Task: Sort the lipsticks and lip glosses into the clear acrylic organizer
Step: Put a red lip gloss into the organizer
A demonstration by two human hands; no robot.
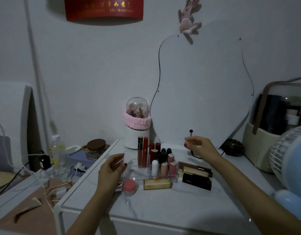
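The clear acrylic organizer [129, 173] stands mid-table. In it stand two tall red lip glosses [142, 152], dark red lipsticks [154, 152], black lipsticks [165, 154], pink tubes [171, 165] and a white tube [154, 167]. My left hand [111, 170] curls its thumb and fingers round the organizer's left wall. Above the organizer's back right corner hovers my right hand [199, 147], fingers loosely curled and holding nothing. On the table, a gold lipstick [157, 184] lies in front of the organizer. A black lipstick [197, 181] and gold gloss tubes [195, 171] lie to its right.
A small pink jar [129, 186] sits at the organizer's front left. Behind are a white brush holder [136, 138] with a pink band and a wavy mirror [202, 90]. A fan [292, 160] and storage case [265, 146] crowd the right. Cables, a bottle [56, 150] and a jar [95, 149] sit lower left.
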